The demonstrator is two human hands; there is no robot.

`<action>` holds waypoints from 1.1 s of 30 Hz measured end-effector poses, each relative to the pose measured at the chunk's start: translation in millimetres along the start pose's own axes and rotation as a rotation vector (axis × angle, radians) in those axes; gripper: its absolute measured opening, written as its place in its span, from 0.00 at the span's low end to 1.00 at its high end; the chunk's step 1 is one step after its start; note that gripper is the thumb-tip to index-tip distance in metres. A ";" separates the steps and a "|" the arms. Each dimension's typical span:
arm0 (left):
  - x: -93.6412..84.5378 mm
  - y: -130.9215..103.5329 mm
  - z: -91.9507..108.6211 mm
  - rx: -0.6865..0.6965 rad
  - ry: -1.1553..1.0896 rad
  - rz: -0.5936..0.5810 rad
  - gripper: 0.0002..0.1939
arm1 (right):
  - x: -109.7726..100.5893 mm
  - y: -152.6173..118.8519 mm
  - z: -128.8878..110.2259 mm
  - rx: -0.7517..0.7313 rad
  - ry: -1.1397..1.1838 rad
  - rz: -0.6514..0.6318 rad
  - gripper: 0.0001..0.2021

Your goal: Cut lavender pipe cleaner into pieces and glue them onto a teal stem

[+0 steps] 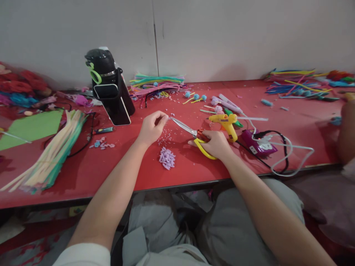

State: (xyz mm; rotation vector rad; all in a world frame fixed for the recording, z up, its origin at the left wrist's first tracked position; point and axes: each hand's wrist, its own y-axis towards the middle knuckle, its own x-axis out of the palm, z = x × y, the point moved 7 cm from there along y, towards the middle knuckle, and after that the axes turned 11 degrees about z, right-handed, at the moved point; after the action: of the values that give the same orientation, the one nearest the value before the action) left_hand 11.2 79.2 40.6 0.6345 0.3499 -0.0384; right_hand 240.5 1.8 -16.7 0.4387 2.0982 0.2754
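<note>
My right hand (217,144) is wrapped round the yellow and red handles of a pair of scissors (183,126), blades pointing left. At the blade tips, my left hand (153,127) is closed in a pinch; whatever is between thumb and finger is too small to name. Below my hands lies a heap of short lilac pieces (166,159), cut from what looks like fuzzy stem. Tiny pale clippings (165,137) are scattered on the red table (188,173) beside the left hand. Just right of my right hand rests a yellow glue gun (226,123) with a clear glue stick.
A black bottle (104,66) with a phone (115,107) against it stands at back left. Bundled pipe cleaners (59,147) lie left, more (158,85) by the wall. A purple power strip (259,144) with looping cables sits right. Another person's arm (346,129) shows at far right.
</note>
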 end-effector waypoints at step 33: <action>1.3 0.1 -5.4 -0.007 -0.020 -0.003 0.11 | -3.0 -2.3 -3.5 0.031 0.042 -0.010 0.34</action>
State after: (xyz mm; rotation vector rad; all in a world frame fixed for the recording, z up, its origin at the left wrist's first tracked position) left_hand 10.7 82.5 36.2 0.6261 0.3319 -0.0466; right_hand 238.5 -1.6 -13.3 0.4440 2.1472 0.2483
